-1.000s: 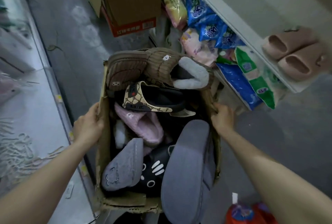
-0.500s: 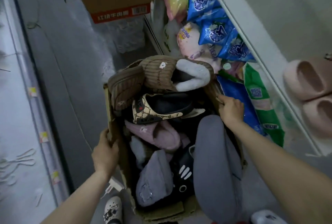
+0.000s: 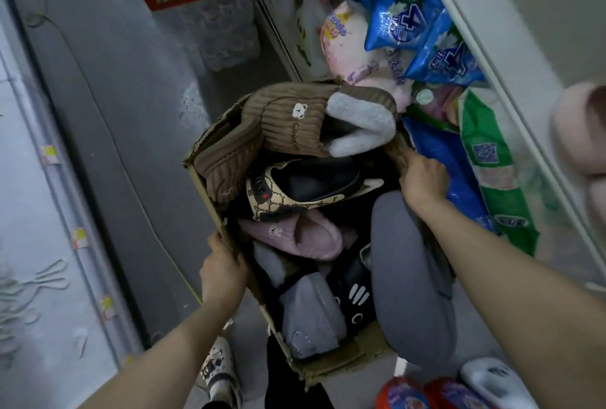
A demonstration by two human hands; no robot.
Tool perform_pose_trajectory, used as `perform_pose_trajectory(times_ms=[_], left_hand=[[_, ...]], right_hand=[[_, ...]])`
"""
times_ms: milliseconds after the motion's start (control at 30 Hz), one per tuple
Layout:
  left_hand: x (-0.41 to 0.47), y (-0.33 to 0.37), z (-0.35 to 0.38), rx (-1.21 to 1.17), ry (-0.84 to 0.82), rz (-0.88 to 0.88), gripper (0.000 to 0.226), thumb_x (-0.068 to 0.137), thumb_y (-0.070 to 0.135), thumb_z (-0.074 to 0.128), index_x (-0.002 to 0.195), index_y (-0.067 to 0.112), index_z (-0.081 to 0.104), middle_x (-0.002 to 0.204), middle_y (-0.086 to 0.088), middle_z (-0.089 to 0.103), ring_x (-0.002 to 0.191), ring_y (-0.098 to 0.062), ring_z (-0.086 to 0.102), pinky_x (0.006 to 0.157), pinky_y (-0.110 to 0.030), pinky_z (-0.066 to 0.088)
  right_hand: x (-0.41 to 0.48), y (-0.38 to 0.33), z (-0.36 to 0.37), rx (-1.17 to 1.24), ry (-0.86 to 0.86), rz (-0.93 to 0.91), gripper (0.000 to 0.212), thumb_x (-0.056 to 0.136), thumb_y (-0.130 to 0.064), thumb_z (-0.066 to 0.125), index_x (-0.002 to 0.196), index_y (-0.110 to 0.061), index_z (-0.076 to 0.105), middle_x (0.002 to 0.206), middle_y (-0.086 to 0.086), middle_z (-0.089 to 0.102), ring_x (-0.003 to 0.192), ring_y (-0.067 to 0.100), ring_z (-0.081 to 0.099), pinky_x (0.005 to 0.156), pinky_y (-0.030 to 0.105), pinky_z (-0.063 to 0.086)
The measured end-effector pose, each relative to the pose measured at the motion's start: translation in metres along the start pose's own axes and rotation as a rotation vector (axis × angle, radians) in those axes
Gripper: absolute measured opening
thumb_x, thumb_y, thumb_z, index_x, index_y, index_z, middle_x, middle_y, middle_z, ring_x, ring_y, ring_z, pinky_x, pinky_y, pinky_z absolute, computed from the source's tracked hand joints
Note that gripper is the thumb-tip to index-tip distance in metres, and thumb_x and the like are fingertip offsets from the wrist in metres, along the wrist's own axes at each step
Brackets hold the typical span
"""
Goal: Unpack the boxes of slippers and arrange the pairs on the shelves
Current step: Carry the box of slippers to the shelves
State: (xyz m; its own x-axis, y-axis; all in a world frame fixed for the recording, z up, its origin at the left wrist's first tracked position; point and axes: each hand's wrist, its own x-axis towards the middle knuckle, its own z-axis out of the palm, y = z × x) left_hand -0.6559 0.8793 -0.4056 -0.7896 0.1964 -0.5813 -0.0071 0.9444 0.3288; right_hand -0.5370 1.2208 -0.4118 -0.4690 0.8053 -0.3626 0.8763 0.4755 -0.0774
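While both hands hold the box (image 3: 210, 208) by its long sides, no slipper is in either grip. Left hand (image 3: 223, 272): curled round the cardboard rim on its own side, near the middle of the wall. Right hand (image 3: 423, 179): closed over the opposite rim, farther from the body, on a bent flap. The box lies between the two hands with its long axis running away from the person. Cannot tell whether it rests on the floor or hangs in the grip. Contents are loose and unpaired. A brown corduroy slipper (image 3: 288, 120) sits at the far end, just beyond the right hand and to its inner side. A patterned slide (image 3: 295, 194) lies under it. A pink plush slipper (image 3: 305, 238) lies mid-box, between the hands. A large grey slipper (image 3: 410, 277) runs lengthwise along the wall below the right wrist. The shelf (image 3: 485, 57) lies to the outer side of the right hand, pale pink slides (image 3: 580, 126) already on it. Blue packets (image 3: 410, 15) are stacked beneath the shelf. Judgement: the right hand is nearer both shelf and top slippers, so it likely picks while the left steadies. Mates will need hunting out.
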Motion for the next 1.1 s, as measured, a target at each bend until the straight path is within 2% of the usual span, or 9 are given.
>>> perform_pose_trajectory(times_ms=[100,300,500,633,700,800,900,1000,1100], left_hand=[[0.006,0.007,-0.012,0.097,-0.104,0.009,0.022,0.094,0.017,0.048,0.106,0.006,0.033,0.101,-0.027,0.062,0.095,-0.046,0.061,0.074,-0.043,0.042],[0.023,0.025,-0.039,0.404,-0.328,0.098,0.035,0.092,0.03,0.046,0.114,0.003,0.054,0.109,-0.017,0.066,0.098,-0.036,0.065,0.073,-0.032,0.048],[-0.005,0.072,-0.06,0.8,-0.251,0.683,0.032,0.09,0.016,0.049,0.121,0.013,0.053,0.121,-0.008,0.062,0.111,-0.028,0.059,0.089,-0.035,0.048],[-0.02,0.107,-0.026,0.746,-0.608,1.137,0.062,0.081,0.022,0.065,0.139,0.025,0.045,0.14,-0.003,0.045,0.127,-0.026,0.047,0.101,-0.034,0.041],[-0.034,0.12,-0.012,0.877,-0.802,1.258,0.071,0.081,0.022,0.067,0.145,0.026,0.038,0.147,-0.003,0.038,0.134,-0.026,0.039,0.105,-0.037,0.038],[-0.049,0.132,0.008,1.167,-0.944,1.42,0.065,0.086,0.011,0.063,0.146,0.013,0.038,0.147,-0.011,0.04,0.135,-0.029,0.038,0.11,-0.04,0.032],[-0.036,0.127,0.024,1.381,-0.939,1.447,0.052,0.095,0.005,0.047,0.145,0.007,0.035,0.141,-0.016,0.046,0.132,-0.032,0.042,0.111,-0.042,0.03],[-0.012,0.134,-0.001,1.063,-0.837,1.499,0.038,0.098,0.015,0.044,0.135,0.012,0.049,0.127,-0.012,0.056,0.119,-0.029,0.052,0.101,-0.04,0.041],[0.007,0.173,-0.054,0.761,-0.71,1.634,0.051,0.095,0.038,0.036,0.134,0.012,0.052,0.119,-0.014,0.063,0.103,-0.032,0.062,0.089,-0.039,0.05]], right_hand=[[-0.01,0.0,-0.012,0.039,-0.05,0.003,0.046,0.09,-0.003,0.052,0.135,-0.015,0.052,0.107,0.028,0.064,0.098,0.044,0.06,0.075,0.042,0.046],[-0.055,0.005,-0.042,0.186,-0.095,-0.042,0.046,0.095,-0.008,0.047,0.141,-0.017,0.049,0.119,0.025,0.062,0.105,0.041,0.058,0.076,0.035,0.04],[-0.116,0.03,-0.047,0.313,0.003,0.055,0.042,0.096,-0.018,0.049,0.139,-0.021,0.049,0.127,0.018,0.062,0.111,0.037,0.058,0.08,0.035,0.043],[-0.156,0.057,-0.03,0.285,-0.09,0.239,0.056,0.099,-0.039,0.048,0.149,-0.017,0.036,0.143,0.016,0.051,0.124,0.034,0.053,0.095,0.039,0.045],[-0.175,0.066,-0.018,0.332,-0.2,0.322,0.069,0.096,-0.054,0.045,0.153,-0.02,0.027,0.147,0.014,0.046,0.126,0.033,0.051,0.099,0.04,0.045],[-0.205,0.071,-0.001,0.415,-0.299,0.415,0.087,0.089,-0.065,0.053,0.156,-0.022,0.019,0.142,0.013,0.051,0.123,0.033,0.053,0.099,0.042,0.046],[-0.229,0.061,0.012,0.385,-0.333,0.491,0.091,0.086,-0.06,0.062,0.154,-0.015,0.021,0.139,0.012,0.054,0.122,0.033,0.054,0.099,0.037,0.043],[-0.237,0.046,0.012,0.492,-0.288,0.599,0.081,0.082,-0.054,0.071,0.143,-0.013,0.037,0.132,0.014,0.059,0.116,0.035,0.056,0.091,0.037,0.048],[-0.243,0.024,-0.002,0.557,-0.146,0.606,0.059,0.081,-0.047,0.073,0.123,-0.014,0.048,0.11,0.014,0.065,0.1,0.034,0.061,0.079,0.041,0.053]])
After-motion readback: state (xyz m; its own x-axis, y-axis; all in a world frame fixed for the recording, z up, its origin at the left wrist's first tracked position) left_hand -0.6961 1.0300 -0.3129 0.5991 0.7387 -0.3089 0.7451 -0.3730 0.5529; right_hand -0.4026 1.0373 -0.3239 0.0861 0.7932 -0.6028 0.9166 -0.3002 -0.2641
